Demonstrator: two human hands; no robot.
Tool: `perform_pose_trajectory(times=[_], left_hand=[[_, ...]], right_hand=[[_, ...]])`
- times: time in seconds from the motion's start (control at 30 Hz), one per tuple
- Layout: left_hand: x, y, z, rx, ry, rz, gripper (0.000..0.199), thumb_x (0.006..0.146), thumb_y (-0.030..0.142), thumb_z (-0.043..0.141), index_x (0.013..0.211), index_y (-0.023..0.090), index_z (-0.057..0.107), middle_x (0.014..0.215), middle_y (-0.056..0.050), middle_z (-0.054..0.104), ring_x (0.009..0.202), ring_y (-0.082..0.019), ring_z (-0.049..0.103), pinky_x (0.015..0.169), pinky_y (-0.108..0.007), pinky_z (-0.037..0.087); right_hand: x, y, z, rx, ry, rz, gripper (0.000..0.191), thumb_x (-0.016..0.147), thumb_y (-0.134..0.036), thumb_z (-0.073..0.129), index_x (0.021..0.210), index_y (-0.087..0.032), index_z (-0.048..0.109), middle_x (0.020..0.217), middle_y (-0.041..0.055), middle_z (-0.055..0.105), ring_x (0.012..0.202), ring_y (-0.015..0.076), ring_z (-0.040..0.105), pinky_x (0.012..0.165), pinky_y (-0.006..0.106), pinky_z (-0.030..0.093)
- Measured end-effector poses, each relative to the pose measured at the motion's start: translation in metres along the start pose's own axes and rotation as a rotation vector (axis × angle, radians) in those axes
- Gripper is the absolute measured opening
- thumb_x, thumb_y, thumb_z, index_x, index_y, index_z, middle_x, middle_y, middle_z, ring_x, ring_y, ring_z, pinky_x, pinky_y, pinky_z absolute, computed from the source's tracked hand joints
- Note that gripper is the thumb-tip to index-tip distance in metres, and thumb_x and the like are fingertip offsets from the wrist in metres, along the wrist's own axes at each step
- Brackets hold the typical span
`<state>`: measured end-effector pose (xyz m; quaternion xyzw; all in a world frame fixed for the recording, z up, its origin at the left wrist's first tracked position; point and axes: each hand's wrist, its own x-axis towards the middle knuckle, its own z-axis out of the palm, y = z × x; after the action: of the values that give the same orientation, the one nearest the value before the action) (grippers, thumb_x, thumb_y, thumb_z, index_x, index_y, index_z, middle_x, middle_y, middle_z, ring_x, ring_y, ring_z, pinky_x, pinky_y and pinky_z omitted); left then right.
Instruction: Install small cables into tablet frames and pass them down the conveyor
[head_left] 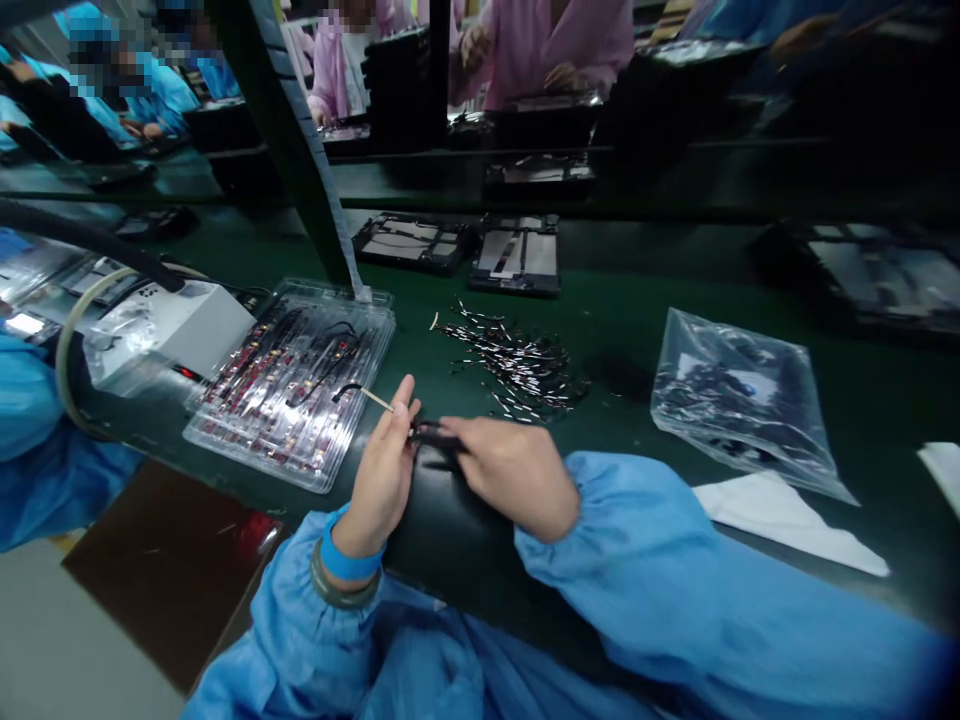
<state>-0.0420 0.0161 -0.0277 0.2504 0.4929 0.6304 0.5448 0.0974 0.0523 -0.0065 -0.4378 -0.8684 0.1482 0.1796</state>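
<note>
My left hand [384, 475] is closed, pinching a thin cable [375, 399] between thumb and fingers. The cable has a pale stretch and a black curled end that reaches out over the clear plastic tray [328, 470]. In my right hand [517, 468] is a slim black hand tool [439, 440]; motion blur hides its exact kind. Its tip meets the fingers of my left hand, and what lies between them is too small to make out. Beyond both hands, a loose pile of short dark cables with white sections [525, 370] lies on the green table [615, 420].
Right of the pile lies a clear plastic bag [739, 400] of dark parts, with a white cloth [795, 520] below it. Black device housings [517, 255] line the back. A white box [176, 330] and a post [300, 150] stand left. Co-workers sit opposite and left.
</note>
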Motion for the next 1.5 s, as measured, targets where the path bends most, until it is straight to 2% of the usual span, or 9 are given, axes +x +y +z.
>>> perform_pose_trajectory(times=[0.13, 0.3, 0.53, 0.63, 0.8, 1.03, 1.23, 1.37, 1.5], left_hand=[[0.000, 0.004, -0.007, -0.030, 0.015, 0.082, 0.032, 0.094, 0.030, 0.043, 0.122, 0.035, 0.058, 0.150, 0.008, 0.033, 0.138, -0.016, 0.031, 0.112, -0.033, 0.030], [0.001, 0.010, -0.007, -0.058, 0.122, 0.158, 0.031, 0.095, 0.035, 0.042, 0.121, 0.034, 0.059, 0.147, 0.005, 0.038, 0.135, -0.015, 0.037, 0.113, -0.033, 0.028], [-0.003, 0.012, -0.009, -0.059, 0.161, 0.383, 0.033, 0.095, 0.037, 0.043, 0.121, 0.027, 0.061, 0.143, 0.001, 0.044, 0.137, -0.014, 0.033, 0.114, -0.029, 0.025], [-0.003, 0.012, -0.010, -0.078, 0.174, 0.336, 0.033, 0.095, 0.036, 0.043, 0.122, 0.028, 0.059, 0.143, 0.000, 0.045, 0.135, -0.015, 0.037, 0.114, -0.031, 0.026], [-0.003, 0.012, -0.009, -0.117, 0.231, 0.295, 0.028, 0.095, 0.031, 0.044, 0.115, 0.029, 0.064, 0.142, 0.002, 0.046, 0.134, -0.013, 0.038, 0.112, -0.029, 0.029], [-0.001, 0.011, -0.007, -0.101, 0.170, 0.212, 0.030, 0.093, 0.038, 0.046, 0.116, 0.028, 0.063, 0.137, -0.002, 0.053, 0.127, -0.018, 0.047, 0.108, -0.033, 0.035], [0.000, 0.013, -0.011, -0.087, 0.265, 0.313, 0.028, 0.095, 0.032, 0.044, 0.113, 0.026, 0.064, 0.140, 0.001, 0.049, 0.133, -0.013, 0.039, 0.111, -0.027, 0.030], [-0.005, 0.016, -0.012, 0.023, 0.320, 0.467, 0.026, 0.092, 0.037, 0.047, 0.094, 0.019, 0.066, 0.088, -0.002, 0.070, 0.093, -0.014, 0.063, 0.103, -0.032, 0.040], [-0.015, 0.014, -0.011, 0.136, 0.051, 0.250, 0.028, 0.088, 0.044, 0.052, 0.093, 0.019, 0.063, 0.050, 0.008, 0.040, 0.046, -0.008, 0.044, 0.066, -0.027, 0.052]], right_hand=[[0.008, 0.006, -0.001, 0.085, 0.067, 0.134, 0.029, 0.086, -0.017, 0.050, 0.106, -0.022, 0.070, 0.101, 0.0024, 0.073, 0.090, 0.0208, 0.068, 0.078, 0.030, 0.051], [0.016, -0.001, 0.004, 0.208, -0.156, -0.123, 0.029, 0.081, -0.014, 0.054, 0.101, -0.025, 0.072, 0.097, -0.0002, 0.073, 0.089, 0.0191, 0.068, 0.079, 0.028, 0.050], [0.041, 0.003, 0.008, 0.225, 0.027, 0.029, 0.024, 0.084, -0.020, 0.052, 0.097, -0.021, 0.073, 0.092, 0.0047, 0.074, 0.085, 0.0238, 0.069, 0.074, 0.033, 0.050], [0.041, -0.004, 0.011, 0.273, 0.024, -0.054, 0.025, 0.081, -0.017, 0.055, 0.097, -0.025, 0.072, 0.099, 0.0003, 0.073, 0.091, 0.0204, 0.067, 0.078, 0.028, 0.049], [0.043, -0.002, 0.015, 0.306, 0.109, 0.042, 0.033, 0.093, -0.028, 0.041, 0.093, -0.017, 0.072, 0.076, 0.0036, 0.073, 0.069, 0.0182, 0.068, 0.060, 0.025, 0.048], [0.032, -0.009, 0.021, 0.285, -0.051, -0.125, 0.024, 0.082, -0.015, 0.056, 0.099, -0.023, 0.072, 0.099, 0.0022, 0.073, 0.093, 0.0211, 0.068, 0.079, 0.029, 0.049], [0.043, 0.006, 0.018, 0.272, 0.017, 0.044, 0.024, 0.088, -0.024, 0.050, 0.097, -0.020, 0.071, 0.088, 0.0039, 0.074, 0.082, 0.0224, 0.069, 0.072, 0.032, 0.051], [0.049, 0.016, 0.012, 0.227, 0.176, 0.141, 0.031, 0.085, -0.039, 0.056, 0.104, -0.017, 0.068, 0.091, 0.0090, 0.069, 0.082, 0.0260, 0.066, 0.068, 0.036, 0.051], [0.032, 0.009, 0.001, 0.253, 0.418, -0.221, 0.026, 0.088, -0.029, 0.054, 0.109, -0.017, 0.064, 0.098, 0.0093, 0.065, 0.086, 0.0183, 0.064, 0.068, 0.027, 0.051]])
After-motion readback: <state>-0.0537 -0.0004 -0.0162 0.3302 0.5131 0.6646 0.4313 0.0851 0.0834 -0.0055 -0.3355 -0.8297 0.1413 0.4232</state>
